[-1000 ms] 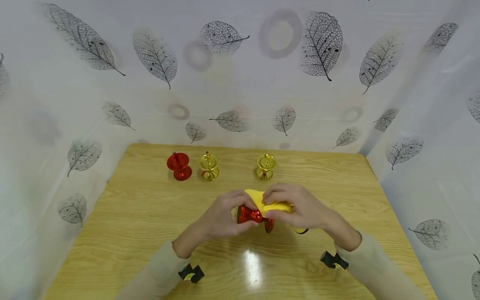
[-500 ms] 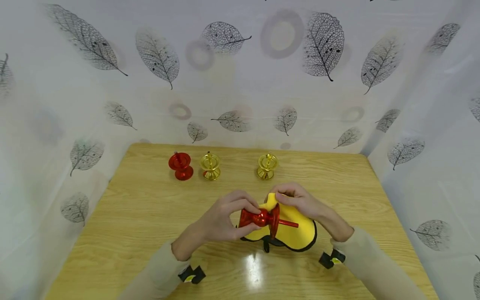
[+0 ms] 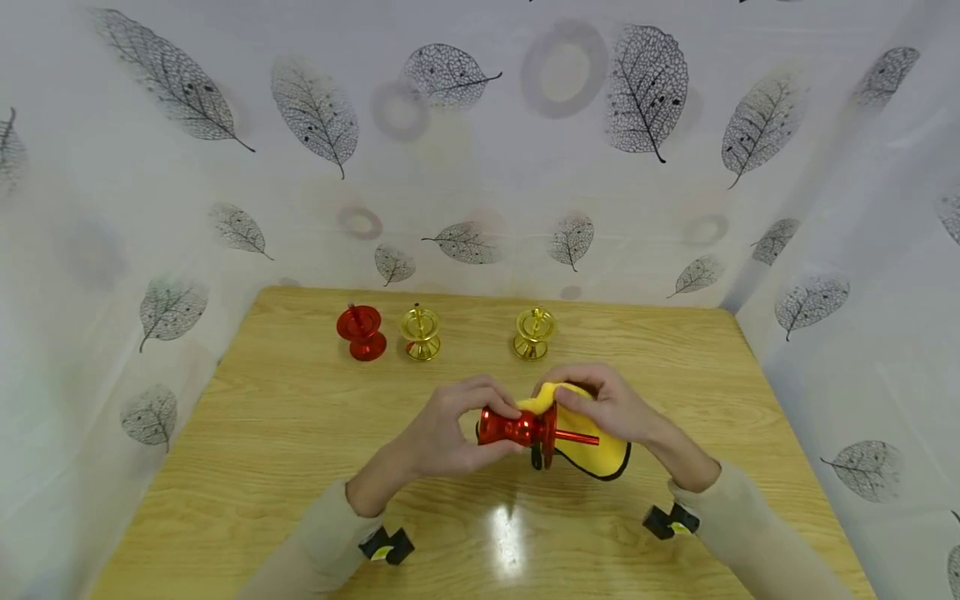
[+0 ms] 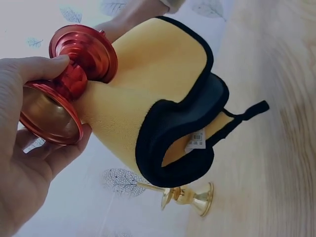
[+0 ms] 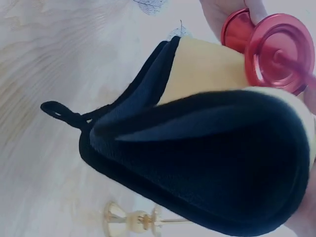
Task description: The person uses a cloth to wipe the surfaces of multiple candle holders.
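Observation:
In the head view, my left hand [image 3: 442, 433] grips a shiny red candlestick [image 3: 516, 427] by its base and waist. It is held sideways over the table, its thin spike pointing right. A yellow cleaning cloth [image 3: 600, 458] with black edging is pinched by my right hand [image 3: 611, 408], bunched at the candlestick's wide dish. From the left wrist, the cloth [image 4: 158, 59] hangs folded behind the red candlestick [image 4: 71, 84], with its dark underside, a white label and a black loop showing. The right wrist view has the dark side of the cloth [image 5: 207, 168] nearest, hiding part of my right hand.
Along the back of the wooden table [image 3: 300, 483] stand another red candlestick [image 3: 363, 333], a gold candlestick [image 3: 420, 332] and a second gold one [image 3: 534, 333] farther right. A leaf-patterned curtain [image 3: 465, 192] rises behind the table and at both sides.
My right hand had the cloth bunched over the dish and spike; by half a second ago it spread out, baring the spike. Since then the cloth's lower edge has shifted slightly up at the dish.

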The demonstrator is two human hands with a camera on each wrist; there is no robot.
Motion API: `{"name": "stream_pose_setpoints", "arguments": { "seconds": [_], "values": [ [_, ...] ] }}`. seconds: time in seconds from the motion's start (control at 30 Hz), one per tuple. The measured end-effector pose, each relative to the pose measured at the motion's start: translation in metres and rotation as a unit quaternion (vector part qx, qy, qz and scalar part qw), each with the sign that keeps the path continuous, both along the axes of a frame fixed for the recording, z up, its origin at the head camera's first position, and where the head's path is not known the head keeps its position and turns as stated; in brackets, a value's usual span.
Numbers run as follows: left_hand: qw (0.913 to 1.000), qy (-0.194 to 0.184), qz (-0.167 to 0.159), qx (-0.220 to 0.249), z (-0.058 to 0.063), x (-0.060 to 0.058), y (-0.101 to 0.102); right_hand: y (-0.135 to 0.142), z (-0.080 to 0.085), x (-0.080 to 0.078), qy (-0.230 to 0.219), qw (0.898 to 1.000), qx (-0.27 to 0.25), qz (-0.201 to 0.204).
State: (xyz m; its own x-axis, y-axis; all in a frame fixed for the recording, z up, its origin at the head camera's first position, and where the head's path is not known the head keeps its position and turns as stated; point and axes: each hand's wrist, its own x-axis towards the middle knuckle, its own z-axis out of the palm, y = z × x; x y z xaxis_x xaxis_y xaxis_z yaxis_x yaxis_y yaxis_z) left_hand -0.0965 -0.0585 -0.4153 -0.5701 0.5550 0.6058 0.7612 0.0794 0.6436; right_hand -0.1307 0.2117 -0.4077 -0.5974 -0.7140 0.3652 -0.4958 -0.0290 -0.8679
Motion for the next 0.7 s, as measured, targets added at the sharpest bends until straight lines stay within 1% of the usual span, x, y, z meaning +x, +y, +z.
{"name": "stream_pose_setpoints", "arguments": {
  "seconds": [0.07,0.1,0.13,0.17,0.2,0.23,0.3,0.37,0.4,0.43,0.47,0.5,0.53,0.6,0.67,0.7],
  "values": [
    [1.0,-0.007,0.003,-0.004,0.0,0.0,0.001,-0.001,0.002,0.002,0.047,0.999,-0.004,-0.001],
    [0.9999,-0.013,0.005,-0.006,-0.001,0.0,0.001,-0.003,0.004,0.003,0.083,0.997,-0.005,-0.003],
    [0.9998,-0.021,0.005,-0.007,-0.001,0.0,0.001,-0.004,0.005,0.005,0.128,0.992,-0.006,-0.007],
    [0.9995,-0.03,0.006,-0.007,-0.002,0.0,0.001,-0.005,0.006,0.006,0.178,0.984,-0.004,-0.014],
    [0.9992,-0.04,0.008,-0.007,-0.003,0.0,0.001,-0.007,0.008,0.008,0.233,0.972,0.001,-0.024],
    [0.9986,-0.051,0.01,-0.006,-0.004,0.0,0.001,-0.008,0.009,0.01,0.289,0.957,0.009,-0.036],
    [0.9969,-0.078,0.016,0.0,-0.007,0.0,0.001,-0.011,0.012,0.016,0.389,0.918,0.033,-0.066],
    [0.9948,-0.099,0.024,0.006,-0.009,0.0,0.0,-0.012,0.014,0.021,0.462,0.881,0.059,-0.085],
    [0.9939,-0.106,0.027,0.008,-0.01,-0.001,0.0,-0.013,0.015,0.023,0.486,0.866,0.071,-0.09],
    [0.9931,-0.113,0.03,0.011,-0.01,-0.001,0.0,-0.013,0.016,0.025,0.5,0.857,0.08,-0.095],
    [0.9926,-0.117,0.032,0.012,-0.011,-0.001,0.0,-0.014,0.017,0.027,0.506,0.852,0.09,-0.1],
    [0.9924,-0.118,0.033,0.012,-0.011,-0.001,0.0,-0.014,0.017,0.028,0.507,0.85,0.1,-0.104],
    [0.9924,-0.118,0.034,0.012,-0.011,-0.001,0.0,-0.014,0.018,0.029,0.501,0.852,0.107,-0.108],
    [0.9928,-0.114,0.036,0.009,-0.011,-0.001,0.0,-0.014,0.018,0.029,0.477,0.863,0.119,-0.117],
    [0.9938,-0.103,0.041,0.006,-0.011,-0.002,-0.001,-0.014,0.018,0.027,0.45,0.875,0.128,-0.122],
    [0.9946,-0.094,0.043,0.004,-0.011,-0.002,-0.001,-0.014,0.017,0.026,0.435,0.883,0.127,-0.121]
  ]
}}
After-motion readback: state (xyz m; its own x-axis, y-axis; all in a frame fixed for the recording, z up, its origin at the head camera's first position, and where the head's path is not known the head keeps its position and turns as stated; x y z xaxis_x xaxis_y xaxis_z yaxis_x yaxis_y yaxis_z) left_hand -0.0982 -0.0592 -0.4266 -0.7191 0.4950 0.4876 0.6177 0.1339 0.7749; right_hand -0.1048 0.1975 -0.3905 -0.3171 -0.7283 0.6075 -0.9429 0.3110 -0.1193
